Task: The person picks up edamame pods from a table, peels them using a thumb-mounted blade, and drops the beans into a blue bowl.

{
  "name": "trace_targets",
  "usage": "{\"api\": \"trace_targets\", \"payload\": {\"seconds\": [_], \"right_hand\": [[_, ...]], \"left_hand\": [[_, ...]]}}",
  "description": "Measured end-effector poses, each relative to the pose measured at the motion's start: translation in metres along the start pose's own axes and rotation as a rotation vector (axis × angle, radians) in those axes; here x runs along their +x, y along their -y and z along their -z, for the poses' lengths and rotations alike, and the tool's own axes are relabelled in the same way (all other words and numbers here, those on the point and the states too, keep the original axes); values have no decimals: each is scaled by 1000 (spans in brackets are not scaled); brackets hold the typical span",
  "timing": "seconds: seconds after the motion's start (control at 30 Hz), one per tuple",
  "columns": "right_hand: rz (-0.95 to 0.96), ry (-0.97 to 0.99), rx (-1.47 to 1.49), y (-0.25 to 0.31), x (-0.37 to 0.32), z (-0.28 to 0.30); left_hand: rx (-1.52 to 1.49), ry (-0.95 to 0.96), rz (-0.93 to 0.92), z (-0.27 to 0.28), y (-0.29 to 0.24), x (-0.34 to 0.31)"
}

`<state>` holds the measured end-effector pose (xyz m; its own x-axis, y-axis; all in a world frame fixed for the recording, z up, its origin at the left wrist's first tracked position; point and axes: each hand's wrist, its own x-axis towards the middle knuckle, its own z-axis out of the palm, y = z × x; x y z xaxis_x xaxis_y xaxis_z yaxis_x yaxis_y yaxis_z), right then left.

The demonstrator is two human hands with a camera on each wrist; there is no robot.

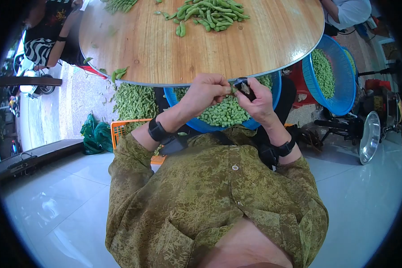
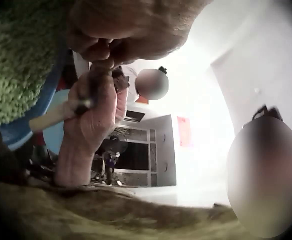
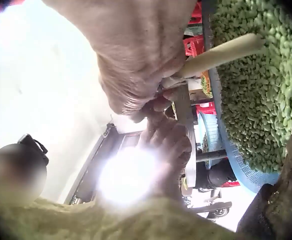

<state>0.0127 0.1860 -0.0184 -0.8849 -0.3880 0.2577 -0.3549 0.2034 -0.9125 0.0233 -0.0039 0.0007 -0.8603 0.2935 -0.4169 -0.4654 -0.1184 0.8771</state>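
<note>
Both hands meet above a blue basket (image 1: 278, 91) of shelled green beans (image 1: 223, 114), close to the table's near edge. My left hand (image 1: 205, 94) pinches a small green bean pod (image 1: 232, 90) between thumb and fingers, mostly hidden by them. In my right hand (image 1: 259, 102) is a tool with a pale wooden handle (image 3: 226, 55), its working end concealed by the fingers. Something black (image 1: 243, 83) covers the right thumb and finger area, right beside the pod. From the left wrist, the wooden handle (image 2: 53, 117) sticks out of the right fist.
A round wooden table (image 1: 143, 44) bears a heap of pods (image 1: 210, 13) and a few stray pods (image 1: 119, 73). More pods (image 1: 136, 102) lie left, by an orange crate (image 1: 119, 130) and green bag (image 1: 96, 134). Right stand another blue basket (image 1: 350, 96) and a metal bowl (image 1: 370, 138). Other people sit around.
</note>
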Motion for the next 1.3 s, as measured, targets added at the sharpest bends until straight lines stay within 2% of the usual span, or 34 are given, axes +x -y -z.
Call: {"api": "trace_targets", "payload": {"seconds": [0.03,0.1,0.13,0.2,0.23,0.3,0.33,0.37,0.4,0.47,0.5,0.53,0.57,0.63,0.7,0.83,0.97,1.07,1.17,1.2,1.27,1.3], "right_hand": [[-1,0,-2,-1,1,1],[63,50,-110,-3,2,3],[66,54,-107,-2,2,1],[259,-11,-269,4,4,-2],[249,-16,-297,6,4,-5],[221,-10,-276,4,3,-7],[180,0,-258,2,2,-6],[89,-13,-188,0,0,-4],[95,-15,-187,1,-1,1],[22,72,-236,4,-3,11],[102,70,-221,2,-4,12],[103,69,-218,3,-3,11],[130,46,-189,6,-2,9],[167,29,-157,8,-1,6],[169,76,-200,7,-1,4],[155,126,-191,1,-3,1],[23,137,-141,0,-8,5],[-22,129,-85,1,-9,8],[20,139,19,-1,-6,6],[21,134,20,2,-6,5],[-119,136,239,7,-3,3],[-116,125,242,7,-1,2]], "left_hand": [[-1,2,0,-1,-1,0],[203,-25,-38,-1,-3,-1],[202,-30,-39,-2,-4,-3],[154,-7,65,-4,-8,-5],[160,-13,55,-4,-6,-5],[336,-38,-82,-5,4,-11],[339,-42,-87,-2,4,-17],[603,-94,-326,6,1,-27],[866,-146,-567,15,-3,-39],[1452,-257,-248,32,-28,-75],[1516,-244,-177,44,-42,-88],[1580,-232,-104,54,-51,-98],[1584,-233,-102,63,-53,-99],[1652,-367,-312,83,-63,-87],[1460,-405,-513,95,-75,-55],[1511,-362,-816,118,-87,25],[1616,-306,-819,134,-88,66],[1655,-246,-749,138,-91,73],[1561,-180,-676,136,-95,70],[1526,-232,-738,133,-95,67],[1498,-279,-806,127,-94,61],[1293,-350,-785,117,-94,55]]}}
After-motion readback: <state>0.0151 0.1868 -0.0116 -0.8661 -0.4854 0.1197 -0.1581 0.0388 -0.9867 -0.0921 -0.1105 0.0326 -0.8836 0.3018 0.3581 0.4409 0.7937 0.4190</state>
